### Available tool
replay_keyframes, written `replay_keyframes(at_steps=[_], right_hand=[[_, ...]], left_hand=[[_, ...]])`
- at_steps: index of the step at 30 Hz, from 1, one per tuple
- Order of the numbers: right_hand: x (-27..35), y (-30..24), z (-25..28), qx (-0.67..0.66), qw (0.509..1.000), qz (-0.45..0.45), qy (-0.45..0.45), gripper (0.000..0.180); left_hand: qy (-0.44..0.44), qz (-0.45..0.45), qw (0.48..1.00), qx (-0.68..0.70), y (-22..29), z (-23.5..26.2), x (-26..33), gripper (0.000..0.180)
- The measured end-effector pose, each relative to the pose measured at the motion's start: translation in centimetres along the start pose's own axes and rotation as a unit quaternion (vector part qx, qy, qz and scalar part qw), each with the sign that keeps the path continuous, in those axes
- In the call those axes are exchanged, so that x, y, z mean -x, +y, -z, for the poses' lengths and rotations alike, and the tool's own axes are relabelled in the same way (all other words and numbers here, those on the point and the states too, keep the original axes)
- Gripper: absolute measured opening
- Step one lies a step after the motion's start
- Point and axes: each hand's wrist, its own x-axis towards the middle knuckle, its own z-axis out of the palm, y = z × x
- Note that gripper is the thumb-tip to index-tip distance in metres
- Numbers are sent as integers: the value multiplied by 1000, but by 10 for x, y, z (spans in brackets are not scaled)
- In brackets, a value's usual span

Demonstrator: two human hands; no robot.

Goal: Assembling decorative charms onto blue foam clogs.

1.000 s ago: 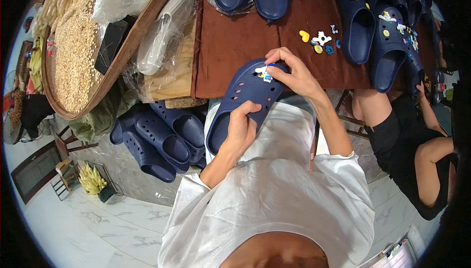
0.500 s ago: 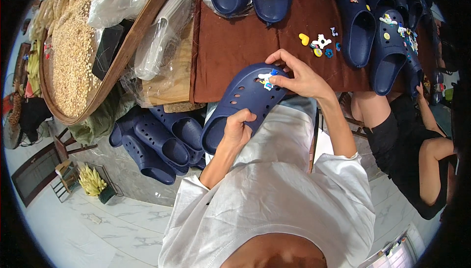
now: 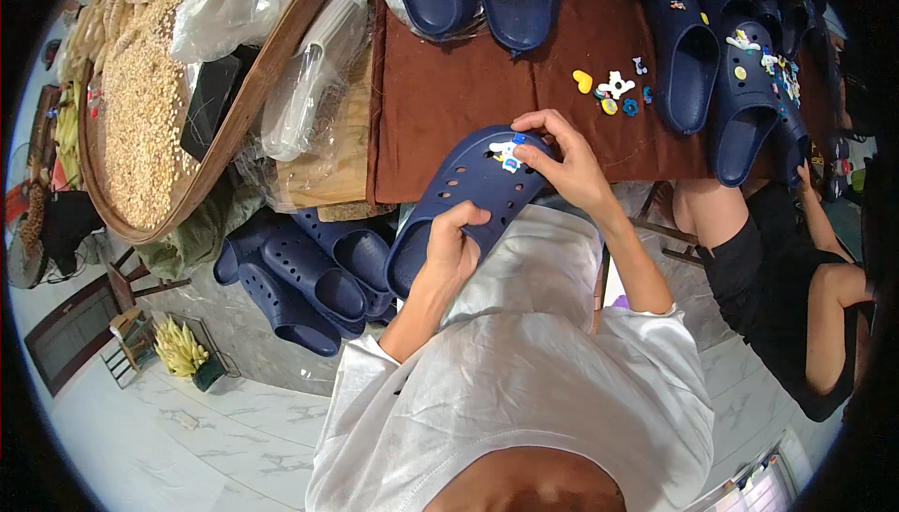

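Note:
A navy blue clog point(image 3: 448, 205) with round holes lies tilted over my lap, its toe against the edge of the brown cloth. My left hand point(image 3: 453, 242) grips its side near the foot opening, thumb on top. My right hand point(image 3: 567, 163) closes round the toe, with the thumb pressing beside a small white and blue shoe charm point(image 3: 507, 154) set on the upper. The fingertips under the toe are partly hidden. Beyond my right hand, several loose charms lie on the cloth, among them a yellow heart point(image 3: 582, 81) and a white figure point(image 3: 615, 86).
Brown cloth point(image 3: 440, 109) covers the table. Decorated clogs point(image 3: 746, 118) stand at the right; two plain ones point(image 3: 513, 6) lie at the far edge. A round tray point(image 3: 169, 222) of grain and a plastic-wrapped pale clog point(image 3: 304, 90) are left. More clogs point(image 3: 314, 278) sit below. Another person point(image 3: 749, 259) is at right.
My hands keep their grip on the clog. The right thumb has shifted slightly against the charm, and the whole view has moved a little.

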Motion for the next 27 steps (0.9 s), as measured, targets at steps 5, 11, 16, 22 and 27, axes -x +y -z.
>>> replay_keyframes(at_steps=[5,11,16,22,27], right_hand=[[13,8,0,1,998,33,53,22],[23,7,0,32,991,73,108,22],[29,-11,-5,88,986,100,105,24],[31,-14,-12,195,963,150,106,31],[27,-10,-10,194,963,158,101,30]], left_hand=[[69,34,995,-65,14,-12,2,39],[59,15,997,-51,13,-10,4,37],[49,-4,998,-40,10,-10,4,39],[38,-20,998,-50,5,-7,4,40],[23,8,999,-49,6,-5,4,37]])
